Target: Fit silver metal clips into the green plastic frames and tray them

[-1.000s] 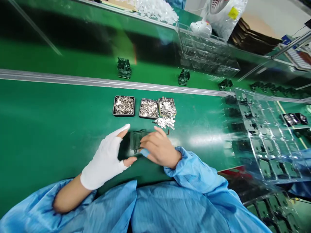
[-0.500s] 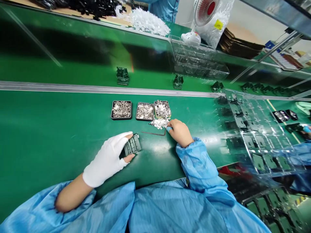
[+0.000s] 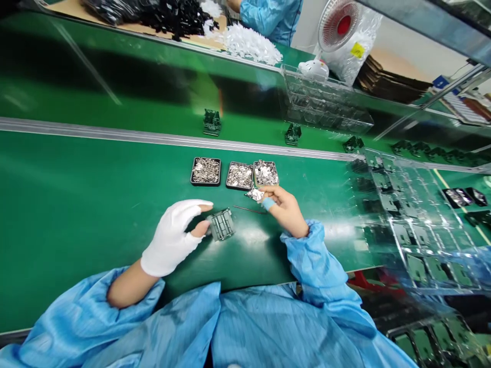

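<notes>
My left hand point(image 3: 174, 236), in a white glove that leaves the fingertips bare, is curved open beside a small green block-shaped part point(image 3: 222, 225) with ridged slots. Its thumb is close to the part's left side; whether they touch I cannot tell. The part rests on the green bench. Over a loose pile of small shiny metal pieces point(image 3: 254, 194) is my right hand point(image 3: 282, 207), with a blue wrap on one finger. Its fingertips are drawn together at the pile's edge, and what is between them is hidden. A thin hex key point(image 3: 247, 208) lies just below the pile, partly covered by that hand.
Three small trays of metal pieces, the left tray point(image 3: 191, 174), middle tray point(image 3: 227, 179) and right tray point(image 3: 277, 179), stand behind the pile. Beyond the metal rail point(image 3: 153, 138) are several green parts point(image 3: 212, 122). Clear plastic trays point(image 3: 399, 240) occupy the right side. Another person's blue sleeve point(image 3: 264, 18) shows at the back.
My left fingers have come off the green part and moved left of it. My right fingers have reached further over the metal pile. The whole view has shifted slightly.
</notes>
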Demonstrator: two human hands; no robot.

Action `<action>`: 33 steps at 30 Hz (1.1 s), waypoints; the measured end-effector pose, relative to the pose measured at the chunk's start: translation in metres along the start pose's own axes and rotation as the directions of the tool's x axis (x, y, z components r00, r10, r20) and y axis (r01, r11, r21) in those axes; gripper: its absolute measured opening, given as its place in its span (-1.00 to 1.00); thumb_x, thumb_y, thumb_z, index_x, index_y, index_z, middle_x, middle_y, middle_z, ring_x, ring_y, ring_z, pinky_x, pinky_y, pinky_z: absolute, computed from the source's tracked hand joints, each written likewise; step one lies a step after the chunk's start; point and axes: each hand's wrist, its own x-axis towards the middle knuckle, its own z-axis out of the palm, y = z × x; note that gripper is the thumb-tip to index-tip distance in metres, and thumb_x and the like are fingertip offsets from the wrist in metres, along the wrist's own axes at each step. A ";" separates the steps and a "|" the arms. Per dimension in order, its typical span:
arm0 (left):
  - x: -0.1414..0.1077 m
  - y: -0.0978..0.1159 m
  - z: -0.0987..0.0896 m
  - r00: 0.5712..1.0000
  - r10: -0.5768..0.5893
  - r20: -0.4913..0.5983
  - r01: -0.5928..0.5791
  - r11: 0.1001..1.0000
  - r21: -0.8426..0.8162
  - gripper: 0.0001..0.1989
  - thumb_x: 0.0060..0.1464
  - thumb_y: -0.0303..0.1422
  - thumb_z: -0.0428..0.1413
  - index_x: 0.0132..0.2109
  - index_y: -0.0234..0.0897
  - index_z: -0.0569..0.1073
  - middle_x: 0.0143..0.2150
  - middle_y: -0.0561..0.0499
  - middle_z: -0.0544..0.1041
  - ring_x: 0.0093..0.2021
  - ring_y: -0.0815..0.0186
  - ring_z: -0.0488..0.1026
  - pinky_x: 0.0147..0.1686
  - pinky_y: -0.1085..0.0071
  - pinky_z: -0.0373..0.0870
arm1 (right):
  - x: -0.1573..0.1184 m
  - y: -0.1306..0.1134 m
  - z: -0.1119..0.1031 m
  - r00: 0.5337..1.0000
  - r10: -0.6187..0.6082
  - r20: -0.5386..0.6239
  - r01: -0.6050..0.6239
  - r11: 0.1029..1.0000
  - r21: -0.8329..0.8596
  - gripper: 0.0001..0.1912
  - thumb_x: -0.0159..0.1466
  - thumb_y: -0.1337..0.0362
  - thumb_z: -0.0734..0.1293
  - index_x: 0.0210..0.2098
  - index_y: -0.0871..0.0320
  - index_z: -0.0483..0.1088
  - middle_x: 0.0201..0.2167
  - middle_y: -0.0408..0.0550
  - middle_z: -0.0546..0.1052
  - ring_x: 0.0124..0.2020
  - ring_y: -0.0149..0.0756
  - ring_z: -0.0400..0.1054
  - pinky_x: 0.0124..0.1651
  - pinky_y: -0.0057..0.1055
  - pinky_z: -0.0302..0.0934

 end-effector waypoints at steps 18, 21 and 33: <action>0.002 0.014 0.009 0.996 0.091 0.026 -0.093 0.987 0.133 -0.69 0.19 -0.26 -0.09 -0.45 -0.25 0.40 -0.42 -0.05 0.52 -0.39 0.24 0.42 -0.33 0.29 0.28 | -0.020 -0.026 0.065 0.947 -0.291 0.136 0.297 0.955 -0.028 -0.83 0.24 0.37 0.22 -0.26 0.12 0.44 -0.31 -0.08 0.54 -0.29 -0.37 0.42 -0.24 -0.42 0.33; 0.003 0.014 0.008 0.993 0.115 0.015 -0.115 0.990 0.083 -0.70 0.18 -0.25 -0.06 -0.46 -0.24 0.39 -0.42 -0.04 0.52 -0.38 0.24 0.43 -0.30 0.28 0.31 | -0.019 -0.024 0.064 0.937 -0.325 0.128 0.336 0.939 -0.073 -0.83 0.24 0.38 0.20 -0.27 0.12 0.43 -0.33 -0.08 0.54 -0.26 -0.35 0.41 -0.17 -0.40 0.31; 0.005 0.001 0.025 0.906 -0.263 0.332 0.387 0.831 -0.399 -0.70 0.07 -0.23 -0.04 -0.14 -0.30 0.43 -0.11 -0.09 0.54 -0.08 0.18 0.46 -0.01 0.23 0.38 | -0.014 -0.017 0.057 0.961 -0.260 0.090 0.273 0.943 -0.192 -0.89 0.21 0.40 0.22 -0.36 0.12 0.36 -0.33 -0.07 0.50 -0.23 -0.29 0.36 -0.11 -0.32 0.21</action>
